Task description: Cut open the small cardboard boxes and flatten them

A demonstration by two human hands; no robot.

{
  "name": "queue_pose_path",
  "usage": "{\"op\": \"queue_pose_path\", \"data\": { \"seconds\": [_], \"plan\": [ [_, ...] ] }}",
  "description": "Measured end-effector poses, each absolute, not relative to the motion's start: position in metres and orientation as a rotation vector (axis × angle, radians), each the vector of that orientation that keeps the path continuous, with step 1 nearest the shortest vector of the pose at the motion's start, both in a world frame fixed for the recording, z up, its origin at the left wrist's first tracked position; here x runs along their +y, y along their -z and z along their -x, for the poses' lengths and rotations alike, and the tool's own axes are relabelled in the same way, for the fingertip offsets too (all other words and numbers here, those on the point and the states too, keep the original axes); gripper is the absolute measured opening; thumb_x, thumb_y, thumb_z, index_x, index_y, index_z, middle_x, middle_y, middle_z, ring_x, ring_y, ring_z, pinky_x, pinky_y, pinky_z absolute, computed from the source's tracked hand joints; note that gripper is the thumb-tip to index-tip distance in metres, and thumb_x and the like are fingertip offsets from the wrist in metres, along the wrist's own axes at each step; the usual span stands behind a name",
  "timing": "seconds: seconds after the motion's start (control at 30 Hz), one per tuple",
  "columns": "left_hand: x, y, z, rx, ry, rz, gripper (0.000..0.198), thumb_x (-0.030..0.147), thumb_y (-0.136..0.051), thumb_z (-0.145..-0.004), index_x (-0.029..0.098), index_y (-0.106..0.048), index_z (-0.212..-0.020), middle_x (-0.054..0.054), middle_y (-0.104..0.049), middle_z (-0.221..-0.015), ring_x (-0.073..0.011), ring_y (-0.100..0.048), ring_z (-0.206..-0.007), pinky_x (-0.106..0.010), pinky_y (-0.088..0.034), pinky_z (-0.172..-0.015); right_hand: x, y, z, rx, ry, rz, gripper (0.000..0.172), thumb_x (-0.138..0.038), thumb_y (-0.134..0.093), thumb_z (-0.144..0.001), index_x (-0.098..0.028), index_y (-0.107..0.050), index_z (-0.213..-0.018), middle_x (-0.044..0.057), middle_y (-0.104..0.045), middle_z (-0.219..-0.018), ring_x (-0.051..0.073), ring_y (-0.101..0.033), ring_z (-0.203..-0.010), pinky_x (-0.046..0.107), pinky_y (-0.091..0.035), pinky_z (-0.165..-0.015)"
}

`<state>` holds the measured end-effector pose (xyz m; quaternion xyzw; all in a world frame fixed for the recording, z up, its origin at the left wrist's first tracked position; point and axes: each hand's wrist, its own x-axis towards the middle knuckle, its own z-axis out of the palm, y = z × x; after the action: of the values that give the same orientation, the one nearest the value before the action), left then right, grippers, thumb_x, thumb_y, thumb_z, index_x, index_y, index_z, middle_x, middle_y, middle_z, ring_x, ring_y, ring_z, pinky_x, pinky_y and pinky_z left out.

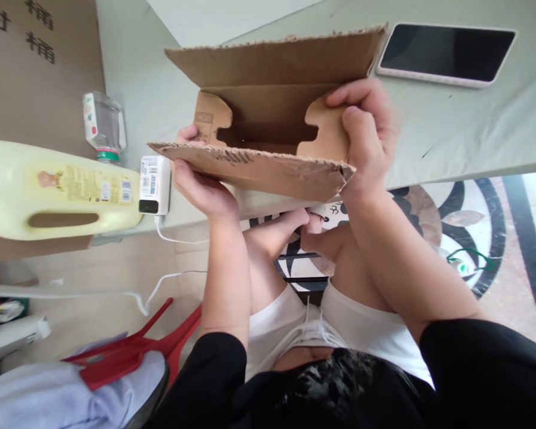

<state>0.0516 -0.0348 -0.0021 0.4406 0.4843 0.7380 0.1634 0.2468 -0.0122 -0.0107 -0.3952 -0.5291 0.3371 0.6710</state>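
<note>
yellow jug (58,186): on its side, toward the front left corner of the table (451,128).
clear bottle (105,122): green-capped, lying just behind the jug.
white device (155,185): beside the jug's base, close to the front edge, a white cable (178,241) running from it.
left hand (205,193): curled around the box's left end, thumb against the near flap.
cardboard box (259,170): held between both hands at the front edge, top flaps open; whether its base touches the table is hidden.
right hand (370,134): thumb and fingers gripping the right end flap.
phone (446,53): face up, right of the box, screen dark.
</note>
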Motion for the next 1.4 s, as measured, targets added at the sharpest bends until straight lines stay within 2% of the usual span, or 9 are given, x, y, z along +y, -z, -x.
{"op": "queue_pose_path", "data": {
  "seconds": [0.17, 0.5, 0.67, 0.77, 0.87, 1.07, 1.2, 1.3, 1.4],
  "plan": [
    [-0.038, -0.003, -0.054, 1.340, -2.065, -1.218, 0.035, 0.048, -0.038, -0.093, 0.020, -0.055, -0.081, -0.010, -0.061, -0.100, -0.0199, -0.060, -0.090, -0.037, -0.050, -0.088, -0.009, 0.015, -0.247, -1.178, -0.784, 0.852, 0.016, -0.038, -0.050, -0.088, -0.030, -0.063, -0.085, 0.001, -0.067, -0.088, 0.021, -0.060, -0.083, 0.038, -0.051, -0.084],
    [-0.038, -0.004, -0.059, 1.565, -2.052, -1.220, 0.034, 0.048, -0.033, -0.091, 0.022, -0.049, -0.075, -0.009, -0.064, -0.106, -0.0203, -0.062, -0.107, -0.035, -0.052, -0.097, -0.014, 0.014, -0.251, -1.190, -0.793, 0.854, 0.017, -0.037, -0.053, -0.088, -0.026, -0.066, -0.087, 0.002, -0.069, -0.089, 0.018, -0.060, -0.084, 0.034, -0.050, -0.081],
    [-0.046, -0.001, -0.044, 1.609, -2.052, -1.457, 0.037, 0.041, -0.036, -0.092, 0.018, -0.061, -0.078, -0.009, -0.068, -0.100, -0.0223, -0.064, -0.102, -0.040, -0.049, -0.101, -0.020, 0.009, -0.250, -1.132, -0.851, 0.902, 0.017, -0.037, -0.053, -0.090, -0.026, -0.062, -0.099, 0.003, -0.067, -0.104, 0.019, -0.063, -0.098, 0.037, -0.052, -0.093],
    [-0.049, 0.002, -0.038, 1.657, -2.095, -1.513, 0.037, 0.040, -0.037, -0.090, 0.016, -0.063, -0.080, -0.008, -0.065, -0.089, -0.0205, -0.062, -0.089, -0.039, -0.050, -0.091, -0.022, 0.009, -0.250, -1.141, -0.844, 0.948, 0.031, -0.053, -0.050, -0.091, -0.033, -0.052, -0.115, 0.003, -0.063, -0.117, 0.022, -0.063, -0.108, 0.042, -0.053, -0.098],
    [-0.045, 0.006, -0.034, 1.604, -2.123, -1.463, 0.029, 0.043, -0.045, -0.087, 0.016, -0.058, -0.085, -0.004, -0.056, -0.082, -0.0172, -0.059, -0.081, -0.036, -0.051, -0.084, -0.021, 0.011, -0.253, -1.175, -0.867, 0.908, 0.032, -0.050, -0.052, -0.089, -0.035, -0.054, -0.118, 0.003, -0.064, -0.118, 0.023, -0.063, -0.111, 0.042, -0.053, -0.101],
    [-0.034, 0.012, -0.022, 1.619, -1.991, -1.567, 0.056, 0.059, -0.058, -0.079, 0.023, -0.053, -0.122, -0.009, -0.058, -0.131, -0.0236, -0.059, -0.123, -0.041, -0.050, -0.106, -0.014, 0.022, -0.260, -1.301, -0.761, 0.777, 0.038, -0.056, -0.039, -0.094, -0.025, -0.062, -0.096, 0.008, -0.062, -0.118, 0.027, -0.059, -0.119, 0.051, -0.047, -0.109],
    [-0.035, 0.011, -0.018, 1.506, -1.863, -1.585, 0.034, 0.041, -0.052, -0.086, 0.018, -0.071, -0.102, -0.007, -0.065, -0.135, -0.0257, -0.055, -0.134, -0.047, -0.043, -0.116, -0.016, 0.022, -0.259, -1.367, -0.711, 0.894, 0.047, -0.065, -0.036, -0.094, -0.025, -0.058, -0.090, 0.008, -0.061, -0.121, 0.028, -0.057, -0.123, 0.053, -0.047, -0.111],
    [-0.036, 0.007, -0.018, 1.432, -1.875, -1.573, 0.032, 0.027, -0.049, -0.082, 0.017, -0.076, -0.094, -0.006, -0.071, -0.127, -0.0237, -0.059, -0.131, -0.047, -0.042, -0.119, -0.020, 0.019, -0.257, -1.371, -0.700, 0.927, 0.047, -0.064, -0.039, -0.095, -0.024, -0.059, -0.085, 0.008, -0.062, -0.122, 0.029, -0.057, -0.125, 0.055, -0.044, -0.116],
    [-0.034, 0.004, -0.016, 1.414, -1.902, -1.490, 0.035, 0.022, -0.046, -0.078, 0.014, -0.077, -0.090, -0.008, -0.072, -0.123, -0.0227, -0.062, -0.127, -0.045, -0.042, -0.119, -0.021, 0.019, -0.256, -1.353, -0.745, 0.955, 0.049, -0.064, -0.034, -0.096, -0.026, -0.063, -0.107, 0.006, -0.061, -0.132, 0.028, -0.057, -0.130, 0.053, -0.044, -0.117]
  ]
}}
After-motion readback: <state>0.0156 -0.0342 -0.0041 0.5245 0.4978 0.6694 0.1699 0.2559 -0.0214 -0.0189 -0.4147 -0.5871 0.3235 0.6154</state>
